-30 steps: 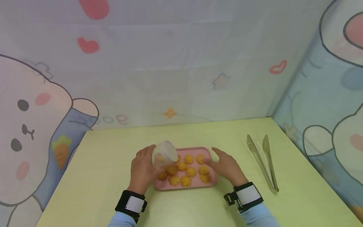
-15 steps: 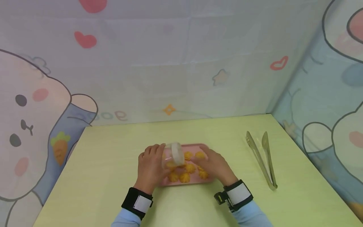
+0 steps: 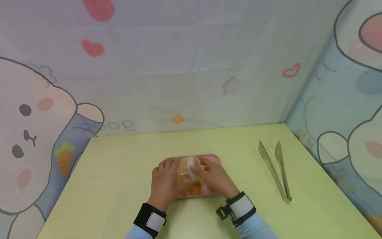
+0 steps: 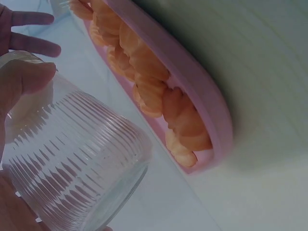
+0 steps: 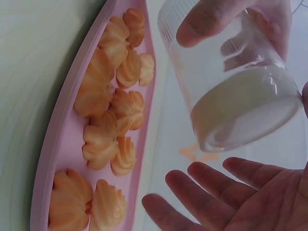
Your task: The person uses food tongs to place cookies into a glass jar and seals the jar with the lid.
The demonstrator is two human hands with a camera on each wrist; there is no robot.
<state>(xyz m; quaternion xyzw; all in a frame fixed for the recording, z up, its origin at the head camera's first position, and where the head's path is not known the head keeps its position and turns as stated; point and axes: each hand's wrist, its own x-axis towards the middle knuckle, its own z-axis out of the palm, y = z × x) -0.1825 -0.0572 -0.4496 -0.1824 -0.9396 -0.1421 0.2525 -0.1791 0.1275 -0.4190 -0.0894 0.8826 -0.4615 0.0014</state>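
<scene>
My left hand [image 3: 165,186] grips a clear ribbed jar [image 4: 82,154], tipped on its side over a pink tray [image 3: 213,157]. The jar looks empty in the left wrist view. A cream-coloured lid [image 5: 245,103] covers its end facing right. Close to that lid is my right hand [image 3: 219,177], its palm turned toward it. The right wrist view shows the fingers [image 5: 202,187] spread below the lid, with the thumb partly cut off at the right edge. Several golden piped cookies [image 5: 127,110] lie on the tray, partly hidden by jar and hands in the head view.
Metal tongs [image 3: 272,169] lie spread on the right side of the pale yellow table [image 3: 125,172]. Behind the table hangs a cloth backdrop [image 3: 167,83] with cartoon prints, and it continues along both sides.
My left hand has moved right with the jar, turning its lid to the right. The right hand has come left, from the tray's right end to beside the lid.
</scene>
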